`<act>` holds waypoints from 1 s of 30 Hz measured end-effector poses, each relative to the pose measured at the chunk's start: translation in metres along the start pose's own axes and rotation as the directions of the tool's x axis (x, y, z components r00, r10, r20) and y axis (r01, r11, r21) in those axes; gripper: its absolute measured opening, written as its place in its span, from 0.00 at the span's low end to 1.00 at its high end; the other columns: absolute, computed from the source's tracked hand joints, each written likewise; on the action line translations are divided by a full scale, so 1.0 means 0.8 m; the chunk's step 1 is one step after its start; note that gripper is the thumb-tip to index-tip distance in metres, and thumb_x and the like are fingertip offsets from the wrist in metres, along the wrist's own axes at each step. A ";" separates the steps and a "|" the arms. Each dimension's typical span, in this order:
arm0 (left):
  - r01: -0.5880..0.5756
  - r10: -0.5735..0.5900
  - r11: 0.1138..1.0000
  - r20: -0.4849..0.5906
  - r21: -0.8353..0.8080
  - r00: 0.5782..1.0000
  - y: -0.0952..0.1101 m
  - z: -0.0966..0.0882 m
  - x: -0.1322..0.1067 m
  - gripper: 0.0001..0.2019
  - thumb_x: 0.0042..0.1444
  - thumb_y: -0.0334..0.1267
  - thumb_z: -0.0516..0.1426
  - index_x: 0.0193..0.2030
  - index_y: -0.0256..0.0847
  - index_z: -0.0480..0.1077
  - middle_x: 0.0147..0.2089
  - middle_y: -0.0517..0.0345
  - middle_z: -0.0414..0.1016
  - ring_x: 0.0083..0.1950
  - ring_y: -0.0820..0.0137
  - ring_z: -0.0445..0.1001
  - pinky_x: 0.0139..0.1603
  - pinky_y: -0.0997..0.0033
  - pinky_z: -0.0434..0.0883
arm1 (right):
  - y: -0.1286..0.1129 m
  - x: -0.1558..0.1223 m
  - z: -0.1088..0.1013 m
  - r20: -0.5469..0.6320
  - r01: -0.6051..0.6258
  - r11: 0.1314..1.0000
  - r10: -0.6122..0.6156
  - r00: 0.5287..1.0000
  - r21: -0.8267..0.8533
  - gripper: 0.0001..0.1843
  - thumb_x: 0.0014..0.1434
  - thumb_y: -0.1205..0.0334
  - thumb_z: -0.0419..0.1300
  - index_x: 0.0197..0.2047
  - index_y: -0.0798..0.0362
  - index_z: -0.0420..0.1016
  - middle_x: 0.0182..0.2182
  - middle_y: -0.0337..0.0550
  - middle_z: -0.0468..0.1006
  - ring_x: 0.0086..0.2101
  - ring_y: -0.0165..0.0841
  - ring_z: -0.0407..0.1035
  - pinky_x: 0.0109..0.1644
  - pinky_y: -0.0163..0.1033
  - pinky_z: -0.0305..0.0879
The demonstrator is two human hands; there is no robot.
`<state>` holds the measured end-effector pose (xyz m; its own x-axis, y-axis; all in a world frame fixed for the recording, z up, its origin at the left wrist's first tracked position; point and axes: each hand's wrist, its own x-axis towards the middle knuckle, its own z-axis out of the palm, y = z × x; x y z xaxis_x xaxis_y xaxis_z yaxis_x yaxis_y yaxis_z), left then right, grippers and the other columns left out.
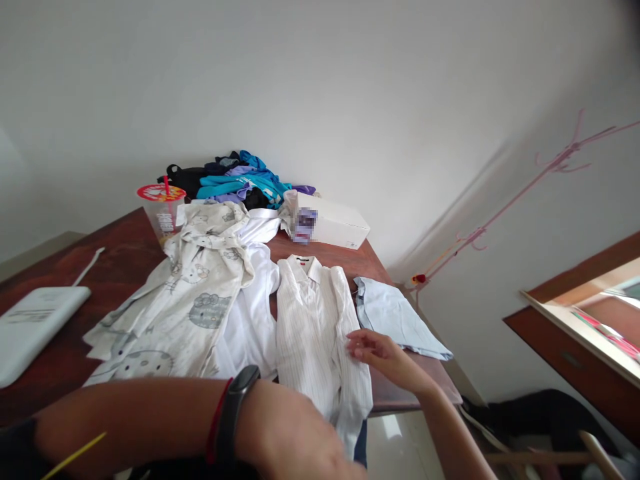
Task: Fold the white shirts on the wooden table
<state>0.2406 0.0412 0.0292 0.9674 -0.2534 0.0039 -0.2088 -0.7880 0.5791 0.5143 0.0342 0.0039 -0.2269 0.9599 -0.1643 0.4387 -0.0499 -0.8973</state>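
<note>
A cream pinstriped shirt (307, 333) lies on the wooden table in front of me, its collar pointing away and one sleeve laid down along its right side. My right hand (377, 353) is at that sleeve, fingertips on or just above the fabric, fingers loosely bent and apart. My left hand (295, 430) reaches across from the left over the shirt's lower end, with a dark band on its wrist. Its fingers are blurred and mostly out of sight at the bottom edge, near the sleeve's cuff.
Left of the shirt lie a cat-print garment (200, 293) and a white garment (250, 333). A folded light-blue cloth (395, 317) lies right. Behind are a white box (335, 223), a clothes pile (245, 180) and a lidded cup (161, 213). A white device (37, 327) sits far left.
</note>
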 end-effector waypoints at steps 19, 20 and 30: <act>0.540 -0.510 0.823 -0.189 0.176 0.839 -0.067 -0.095 -0.041 0.07 0.42 0.29 0.68 0.25 0.46 0.78 0.26 0.62 0.77 0.31 0.64 0.74 0.35 0.67 0.68 | 0.021 0.070 -0.019 -0.531 -0.136 0.991 0.123 0.838 0.015 0.25 0.53 0.54 0.60 0.53 0.55 0.78 0.27 0.34 0.70 0.25 0.31 0.67 0.30 0.38 0.68; 0.563 -0.532 0.813 -0.201 0.150 0.822 -0.063 -0.100 -0.047 0.08 0.40 0.29 0.69 0.23 0.46 0.77 0.24 0.63 0.75 0.30 0.65 0.73 0.34 0.68 0.68 | 0.024 0.062 -0.027 -0.551 -0.107 0.987 0.155 0.820 0.118 0.26 0.52 0.53 0.62 0.53 0.54 0.78 0.27 0.33 0.70 0.26 0.31 0.68 0.31 0.38 0.69; 0.820 -0.760 0.572 -0.384 -0.010 0.525 -0.056 -0.120 -0.078 0.17 0.42 0.43 0.70 0.15 0.40 0.69 0.23 0.48 0.74 0.37 0.48 0.78 0.46 0.53 0.72 | 0.063 0.024 -0.057 -0.655 -0.104 0.981 0.186 0.733 0.162 0.22 0.47 0.49 0.67 0.44 0.51 0.74 0.25 0.31 0.71 0.22 0.29 0.63 0.24 0.35 0.62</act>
<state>0.2037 0.1464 0.0812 0.7217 0.6807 -0.1251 0.6753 -0.6530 0.3429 0.5713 0.0629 -0.0260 0.4844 0.8747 -0.0186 0.3130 -0.1932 -0.9299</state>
